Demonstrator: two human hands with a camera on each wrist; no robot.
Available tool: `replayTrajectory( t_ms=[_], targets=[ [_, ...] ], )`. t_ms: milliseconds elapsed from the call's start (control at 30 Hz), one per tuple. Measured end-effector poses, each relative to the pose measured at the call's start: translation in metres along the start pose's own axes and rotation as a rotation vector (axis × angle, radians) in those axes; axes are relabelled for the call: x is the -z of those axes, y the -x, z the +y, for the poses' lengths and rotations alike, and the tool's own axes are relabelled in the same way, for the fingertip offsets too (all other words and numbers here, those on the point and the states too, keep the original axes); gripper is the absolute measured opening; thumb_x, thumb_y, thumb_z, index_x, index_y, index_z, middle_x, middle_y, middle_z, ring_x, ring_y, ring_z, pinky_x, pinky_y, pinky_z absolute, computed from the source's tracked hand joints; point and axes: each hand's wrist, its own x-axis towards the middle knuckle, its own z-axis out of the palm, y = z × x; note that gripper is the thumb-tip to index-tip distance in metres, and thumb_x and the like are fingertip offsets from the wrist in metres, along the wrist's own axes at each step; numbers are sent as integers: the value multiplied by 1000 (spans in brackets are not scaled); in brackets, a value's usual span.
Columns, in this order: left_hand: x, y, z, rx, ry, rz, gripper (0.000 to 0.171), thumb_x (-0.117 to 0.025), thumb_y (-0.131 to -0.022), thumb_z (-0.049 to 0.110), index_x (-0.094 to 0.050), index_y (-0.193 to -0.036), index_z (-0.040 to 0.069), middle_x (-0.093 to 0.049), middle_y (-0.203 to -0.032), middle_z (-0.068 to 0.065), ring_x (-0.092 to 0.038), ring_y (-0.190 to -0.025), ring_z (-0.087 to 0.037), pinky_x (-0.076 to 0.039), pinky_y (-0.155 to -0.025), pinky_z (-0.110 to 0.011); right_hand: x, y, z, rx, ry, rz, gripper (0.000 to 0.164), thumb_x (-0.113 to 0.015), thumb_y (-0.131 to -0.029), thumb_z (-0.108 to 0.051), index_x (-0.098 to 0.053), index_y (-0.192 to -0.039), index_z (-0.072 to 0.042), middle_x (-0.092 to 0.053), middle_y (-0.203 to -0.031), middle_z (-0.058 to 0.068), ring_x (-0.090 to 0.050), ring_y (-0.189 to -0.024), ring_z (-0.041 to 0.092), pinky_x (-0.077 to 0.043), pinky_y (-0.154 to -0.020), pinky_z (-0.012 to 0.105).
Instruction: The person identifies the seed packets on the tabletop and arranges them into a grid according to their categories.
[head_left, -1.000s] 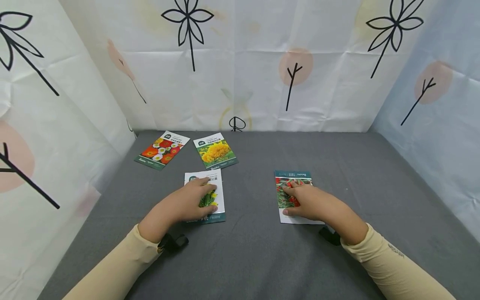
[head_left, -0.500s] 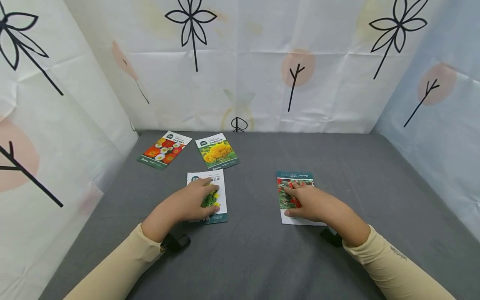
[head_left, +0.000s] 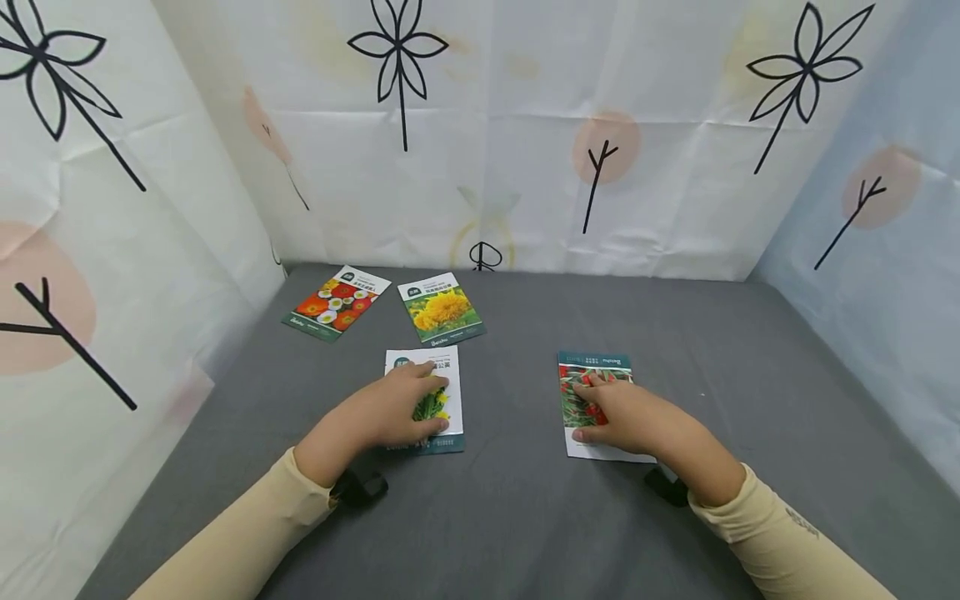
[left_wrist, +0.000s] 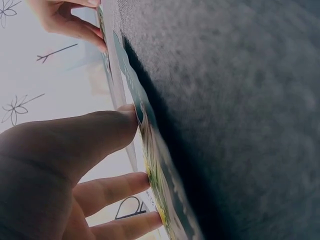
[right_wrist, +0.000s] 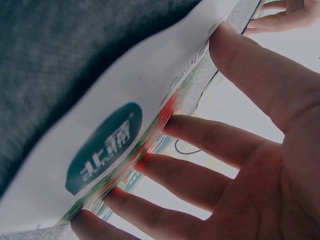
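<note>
Left hand [head_left: 397, 406], fingers apart, touches nearer yellow-flower packet [head_left: 433, 407]; right hand [head_left: 630, 412], fingers likewise spread, touches red-flower packet [head_left: 573, 410]. Both packets on bench [head_left: 510, 517], each beneath its own hand, long axes roughly near-to-far.

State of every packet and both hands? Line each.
White-teal packet with small yellow flowers: picture up, edge wavy.
White-teal packet with red flowers: picture up, logo end nearest person.
Packet with red-and-white flowers: picture up, slanted.
Packet with large yellow flowers: picture up, slanted.
Left hand: fingers on first packet.
Right hand: fingers on second.
</note>
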Motion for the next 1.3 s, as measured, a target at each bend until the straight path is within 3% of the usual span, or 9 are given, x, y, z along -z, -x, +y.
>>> replayTrajectory(
  t_ms=[733,1300],
  targets=[
    [-4,-6,7,-43,0,18,63,-72,-100,41,-58,-152,10,-43,-165,-24,-38,-155,-45,-35,-126,-61,-1,0,2,18,-11,9,79,-76,-97,-45,-48,-159,-4,-33,-167,34,-32,-156,52,-35,-121,68],
    [-6,-20,27,-65,9,0,64,-72,-99,42,-57,-153,11,-43,-166,-22,-35,-157,-46,-32,-127,-61,0,0,1,-3,-11,-8,80,-76,-97,-45,-46,-160,-6,-33,-168,32,-34,-156,51,-37,-120,67]
  ],
)
